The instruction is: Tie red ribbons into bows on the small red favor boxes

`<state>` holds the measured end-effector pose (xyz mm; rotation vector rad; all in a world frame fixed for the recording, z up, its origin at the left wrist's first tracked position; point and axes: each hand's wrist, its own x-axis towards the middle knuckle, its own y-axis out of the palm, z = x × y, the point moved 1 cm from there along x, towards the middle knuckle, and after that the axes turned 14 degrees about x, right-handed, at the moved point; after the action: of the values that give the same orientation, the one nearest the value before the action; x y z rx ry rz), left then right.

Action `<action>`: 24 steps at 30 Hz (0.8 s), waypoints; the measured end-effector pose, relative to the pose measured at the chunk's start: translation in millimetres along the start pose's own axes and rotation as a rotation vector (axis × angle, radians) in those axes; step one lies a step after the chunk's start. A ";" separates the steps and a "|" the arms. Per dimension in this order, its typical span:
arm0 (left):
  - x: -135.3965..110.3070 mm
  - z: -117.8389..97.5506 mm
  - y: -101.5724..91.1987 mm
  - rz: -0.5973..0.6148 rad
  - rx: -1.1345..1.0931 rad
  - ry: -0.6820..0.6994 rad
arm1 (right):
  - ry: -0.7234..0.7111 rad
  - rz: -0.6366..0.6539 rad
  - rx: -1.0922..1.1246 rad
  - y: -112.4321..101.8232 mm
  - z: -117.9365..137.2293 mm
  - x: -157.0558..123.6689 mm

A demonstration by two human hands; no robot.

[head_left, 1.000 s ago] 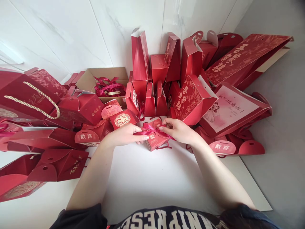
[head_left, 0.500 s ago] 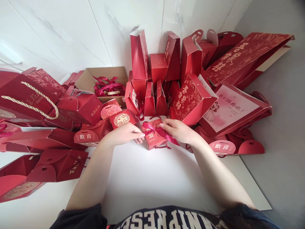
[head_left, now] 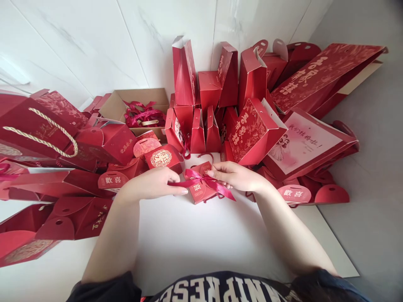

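A small red gift box [head_left: 199, 192] with gold characters lies on the white board [head_left: 195, 239] in front of me. A magenta satin ribbon [head_left: 201, 181] is wound across its top. My left hand [head_left: 154, 183] pinches the ribbon's left end, pulled out to the left of the box. My right hand [head_left: 236, 176] is closed on the ribbon at the box's right side, where a loose tail [head_left: 226, 192] runs down and right.
Red gift boxes and bags crowd the left, back and right, some upright against the white wall. An open cardboard carton [head_left: 138, 110] of ribbons sits at the back left. A large bag with a rope handle [head_left: 44, 126] lies far left. Grey floor [head_left: 374, 201] to the right.
My left hand has drawn the ribbon end farther out to the left. The box has tipped slightly and the ribbon's right tail now hangs longer below my right hand.
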<state>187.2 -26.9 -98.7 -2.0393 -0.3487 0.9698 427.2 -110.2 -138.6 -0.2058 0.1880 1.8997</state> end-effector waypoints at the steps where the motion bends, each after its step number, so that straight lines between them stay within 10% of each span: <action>1: -2.5 -4.0 -0.6 -0.134 0.015 -0.022 | -0.003 0.021 0.017 1.5 0.9 0.2; 5: 0.8 -24.6 4.7 -0.577 -0.045 0.004 | -0.044 -0.011 0.011 4.1 3.4 2.6; 24: 33.6 -32.1 25.2 -0.461 -0.046 0.169 | 0.020 -0.027 -0.037 0.4 -4.9 2.6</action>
<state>230.9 -42.3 -124.1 -1.9425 -0.7159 0.5078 426.2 -109.0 -144.0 -0.2515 0.1630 1.8758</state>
